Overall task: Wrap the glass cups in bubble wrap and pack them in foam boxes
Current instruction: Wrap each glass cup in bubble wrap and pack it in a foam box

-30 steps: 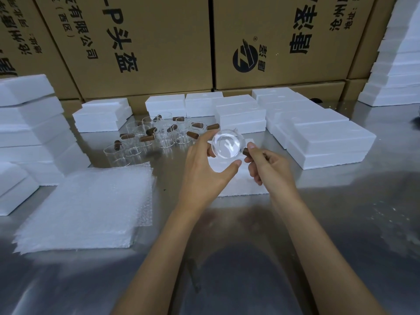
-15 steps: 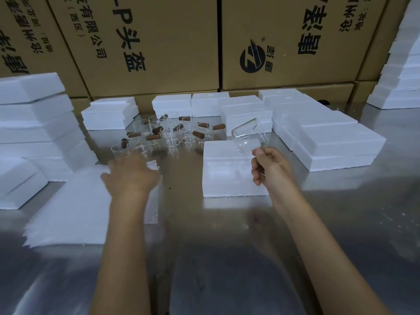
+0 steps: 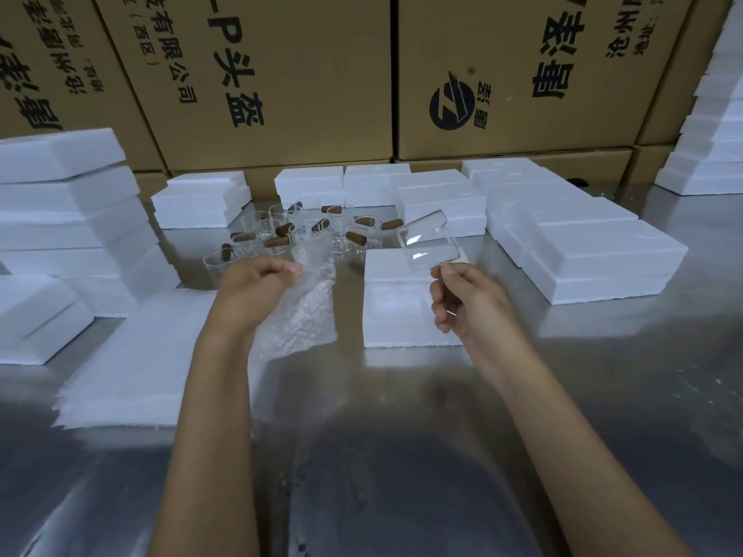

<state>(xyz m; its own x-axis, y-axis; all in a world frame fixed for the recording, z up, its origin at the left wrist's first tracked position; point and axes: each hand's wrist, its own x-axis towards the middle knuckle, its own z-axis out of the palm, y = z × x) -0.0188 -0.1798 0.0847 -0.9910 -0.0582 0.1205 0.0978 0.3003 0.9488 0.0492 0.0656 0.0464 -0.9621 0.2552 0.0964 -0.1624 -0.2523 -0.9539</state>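
My right hand (image 3: 468, 299) grips a clear glass cup (image 3: 428, 241) by its handle, tilted on its side above an open foam box (image 3: 396, 311). My left hand (image 3: 257, 287) pinches one sheet of bubble wrap (image 3: 305, 307), lifted off the table and hanging down between my hands. A stack of bubble wrap sheets (image 3: 136, 363) lies flat at the left. Several more glass cups with brown wooden handles (image 3: 305, 231) stand in a cluster behind my hands.
White foam boxes are stacked at the left (image 3: 64, 219), along the back (image 3: 309, 184) and at the right (image 3: 583, 255). Large cardboard cartons (image 3: 281, 74) form a wall behind the shiny metal table (image 3: 402, 416).
My left hand let go of the cup, reached left to the sheet stack, and now has lifted one bubble wrap sheet toward the centre. My right hand keeps the cup over the foam box.
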